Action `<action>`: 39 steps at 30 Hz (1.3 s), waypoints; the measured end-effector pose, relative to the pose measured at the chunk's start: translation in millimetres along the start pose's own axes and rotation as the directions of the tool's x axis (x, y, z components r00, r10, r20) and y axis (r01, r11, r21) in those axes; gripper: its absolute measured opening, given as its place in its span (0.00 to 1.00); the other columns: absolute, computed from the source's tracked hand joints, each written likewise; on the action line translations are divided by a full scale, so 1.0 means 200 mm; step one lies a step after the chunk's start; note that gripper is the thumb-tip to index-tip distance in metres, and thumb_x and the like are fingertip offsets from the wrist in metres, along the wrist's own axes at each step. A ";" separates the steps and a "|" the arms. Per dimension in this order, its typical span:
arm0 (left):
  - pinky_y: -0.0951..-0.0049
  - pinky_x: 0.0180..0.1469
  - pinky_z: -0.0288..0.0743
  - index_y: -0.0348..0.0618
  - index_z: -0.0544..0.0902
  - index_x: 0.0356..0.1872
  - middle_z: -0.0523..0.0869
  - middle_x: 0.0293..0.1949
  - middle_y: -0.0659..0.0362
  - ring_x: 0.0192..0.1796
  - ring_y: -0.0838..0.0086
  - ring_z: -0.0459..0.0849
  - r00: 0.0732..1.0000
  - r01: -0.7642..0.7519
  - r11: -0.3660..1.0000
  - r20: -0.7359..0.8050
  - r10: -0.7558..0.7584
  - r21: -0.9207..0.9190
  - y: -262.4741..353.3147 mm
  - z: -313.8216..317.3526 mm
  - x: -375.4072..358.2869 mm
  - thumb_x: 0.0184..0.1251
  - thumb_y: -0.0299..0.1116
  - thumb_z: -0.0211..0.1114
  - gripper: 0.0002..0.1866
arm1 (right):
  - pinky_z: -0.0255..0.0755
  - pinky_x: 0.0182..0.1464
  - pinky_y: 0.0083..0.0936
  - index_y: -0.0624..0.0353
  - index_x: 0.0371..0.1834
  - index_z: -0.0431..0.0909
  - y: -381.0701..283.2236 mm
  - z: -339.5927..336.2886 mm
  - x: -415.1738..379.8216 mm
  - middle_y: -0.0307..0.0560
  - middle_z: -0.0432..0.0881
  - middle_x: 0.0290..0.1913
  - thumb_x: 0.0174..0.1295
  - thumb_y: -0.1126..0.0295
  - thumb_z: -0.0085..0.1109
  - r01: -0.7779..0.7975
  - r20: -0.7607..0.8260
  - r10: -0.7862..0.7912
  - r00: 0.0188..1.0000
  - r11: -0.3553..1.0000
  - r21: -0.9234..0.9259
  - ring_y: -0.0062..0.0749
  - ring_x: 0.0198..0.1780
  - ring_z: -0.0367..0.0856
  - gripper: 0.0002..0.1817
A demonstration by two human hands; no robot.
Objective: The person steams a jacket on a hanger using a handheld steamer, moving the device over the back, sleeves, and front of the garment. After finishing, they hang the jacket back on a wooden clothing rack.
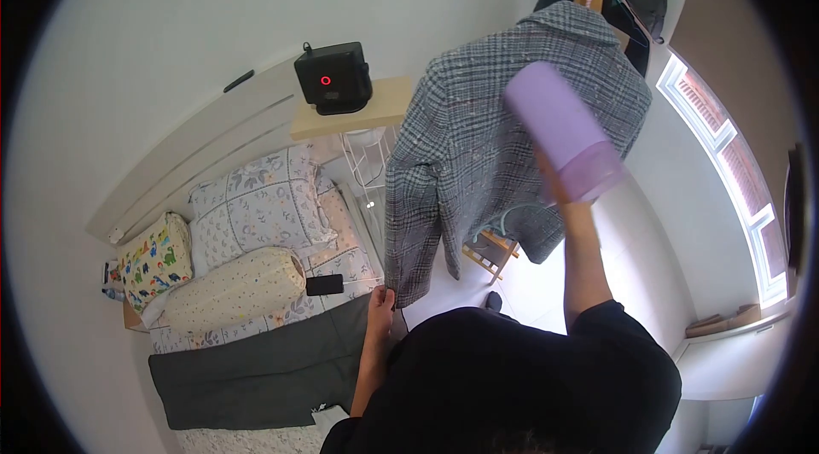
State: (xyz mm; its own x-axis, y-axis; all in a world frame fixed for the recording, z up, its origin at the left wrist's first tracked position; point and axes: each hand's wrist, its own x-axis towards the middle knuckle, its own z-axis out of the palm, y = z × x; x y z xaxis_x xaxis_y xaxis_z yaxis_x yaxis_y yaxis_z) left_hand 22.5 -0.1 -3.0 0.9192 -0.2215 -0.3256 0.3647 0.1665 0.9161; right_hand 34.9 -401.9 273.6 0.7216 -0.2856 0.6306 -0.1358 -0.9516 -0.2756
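Note:
A grey plaid jacket [486,113] hangs from a wooden stand at the upper right. At the end of its left sleeve, my left hand [381,300] pinches the cuff. My right hand [553,181] is closed on a purple cylindrical device [563,125] with a translucent lower part, held in front of the jacket's back. The device hides most of the right hand's fingers.
On the left is a bed with a patterned pillow [256,206], a bolster [235,290], a phone [324,285] and a dark grey blanket [256,369]. A black device [334,77] sits on a shelf [350,119]. A wooden stool [490,251] stands beyond the jacket.

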 end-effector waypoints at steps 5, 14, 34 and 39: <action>0.84 0.26 0.58 0.45 0.74 0.43 0.76 0.30 0.71 0.27 0.89 0.68 0.999 -0.012 1.000 0.035 0.013 -0.024 0.00 0.02 0.03 0.73 0.32 0.56 0.05 | 0.60 0.65 0.46 0.57 0.58 0.73 -0.07 0.36 -0.38 0.55 0.72 0.59 0.54 0.63 0.58 0.320 -0.001 -0.324 0.946 0.933 0.166 0.52 0.62 0.68 0.26; 0.86 0.25 0.59 0.49 0.75 0.43 0.76 0.30 0.74 0.25 0.90 0.67 1.000 -0.007 1.000 0.029 0.008 -0.024 -0.07 -0.01 0.08 0.73 0.35 0.54 0.05 | 0.71 0.49 0.42 0.56 0.50 0.77 0.20 0.15 -0.30 0.49 0.79 0.47 0.55 0.68 0.62 0.339 -0.130 -0.365 0.922 0.922 -0.187 0.46 0.49 0.77 0.18; 0.84 0.32 0.63 0.41 0.74 0.46 0.76 0.31 0.69 0.30 0.87 0.70 1.000 -0.007 0.995 0.029 0.010 -0.098 -0.02 0.05 0.03 0.72 0.30 0.55 0.07 | 0.61 0.63 0.46 0.55 0.58 0.73 0.11 0.53 -0.89 0.56 0.73 0.59 0.60 0.63 0.54 0.188 0.369 -0.166 0.915 0.982 -0.025 0.52 0.62 0.68 0.22; 0.83 0.30 0.60 0.42 0.74 0.44 0.75 0.29 0.70 0.28 0.87 0.68 1.000 -0.001 0.995 0.008 0.001 -0.101 0.00 0.06 -0.01 0.72 0.32 0.57 0.07 | 0.66 0.53 0.37 0.56 0.53 0.76 0.36 0.39 -0.49 0.48 0.76 0.48 0.64 0.64 0.53 0.034 0.081 -0.025 0.996 0.994 -0.102 0.42 0.51 0.72 0.16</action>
State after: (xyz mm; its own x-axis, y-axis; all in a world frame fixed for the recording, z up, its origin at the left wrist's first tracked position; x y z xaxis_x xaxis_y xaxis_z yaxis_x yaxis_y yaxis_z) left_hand 19.4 -11.1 0.7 0.9185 -0.2287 -0.3225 0.3772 0.2627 0.8881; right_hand 7.4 -433.1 136.2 0.7773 -0.2512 0.5767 -0.1798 -0.9673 -0.1790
